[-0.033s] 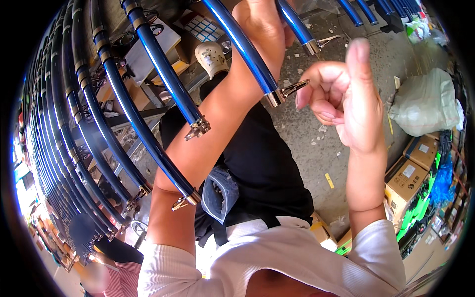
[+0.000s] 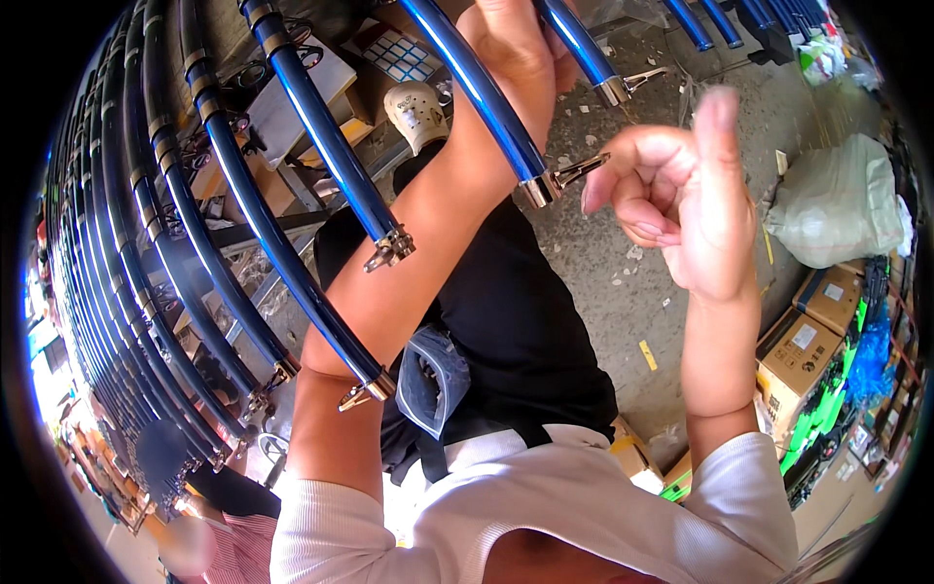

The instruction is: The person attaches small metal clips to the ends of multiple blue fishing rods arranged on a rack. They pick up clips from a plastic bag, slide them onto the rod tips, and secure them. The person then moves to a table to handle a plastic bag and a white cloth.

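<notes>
Blue glossy fishing rods hang in a slanting row, each ending in a brass-coloured collar with a small metal line guide. At the centre, one blue rod [image 2: 484, 97] ends in a metal guide [image 2: 581, 170] pointing right. My right hand [image 2: 696, 195] is beside that guide, its thumb raised and apart, the other fingers loosely curled. The index finger is at the guide's tip, seemingly touching it. My left hand [image 2: 516, 49] is at the top, between that rod and another blue rod [image 2: 581, 47]. Its fingers are largely hidden behind the second rod and the upper edge.
Many more rods [image 2: 253, 224] crowd the left side above my left arm. A clear plastic bag [image 2: 433, 384] lies by my black trousers. On the right are a bulging pale sack [image 2: 842, 200], cardboard boxes [image 2: 798, 365] and green strips [image 2: 822, 419]. Another person's striped sleeve [image 2: 243, 545] shows lower left.
My right thumb and hand have shifted slightly to the right, with the thumb a little lower. The rods and my left hand look almost the same.
</notes>
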A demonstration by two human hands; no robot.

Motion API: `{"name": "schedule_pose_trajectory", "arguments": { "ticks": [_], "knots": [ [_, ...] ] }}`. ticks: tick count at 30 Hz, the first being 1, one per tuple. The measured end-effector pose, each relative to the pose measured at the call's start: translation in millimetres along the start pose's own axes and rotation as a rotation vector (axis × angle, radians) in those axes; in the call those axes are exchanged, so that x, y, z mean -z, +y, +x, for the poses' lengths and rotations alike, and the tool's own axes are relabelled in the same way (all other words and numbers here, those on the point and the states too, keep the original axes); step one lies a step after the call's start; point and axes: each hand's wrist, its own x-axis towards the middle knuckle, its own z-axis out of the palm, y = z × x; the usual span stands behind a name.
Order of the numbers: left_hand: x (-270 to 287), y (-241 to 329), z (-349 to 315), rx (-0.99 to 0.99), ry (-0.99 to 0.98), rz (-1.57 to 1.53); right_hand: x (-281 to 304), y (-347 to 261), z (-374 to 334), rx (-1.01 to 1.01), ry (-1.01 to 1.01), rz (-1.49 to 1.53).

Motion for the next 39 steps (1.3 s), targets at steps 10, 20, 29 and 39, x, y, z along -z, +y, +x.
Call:
{"name": "schedule_pose_trajectory", "arguments": {
  "ticks": [10,20,29,39],
  "knots": [
    [111.5,-13.9,-34.3,0.565,-0.312,0.174,15.7,11.5,-48.7,0.258,-0.224,0.082],
    [207.5,36.2,-176.6,0.501,-0.371,0.628,-29.8,45.7,-74.7,0.359,-0.467,-0.075],
    [198.2,67.9,-226.3,0.296,-0.151,0.596,-126.4,72.9,-98.7,0.613,-0.594,-0.599],
    [170.2,128.3,-231.8,-0.025,-0.479,-0.067,-138.7,117.3,-108.5,0.047,-0.648,-0.638]
  ]
}}
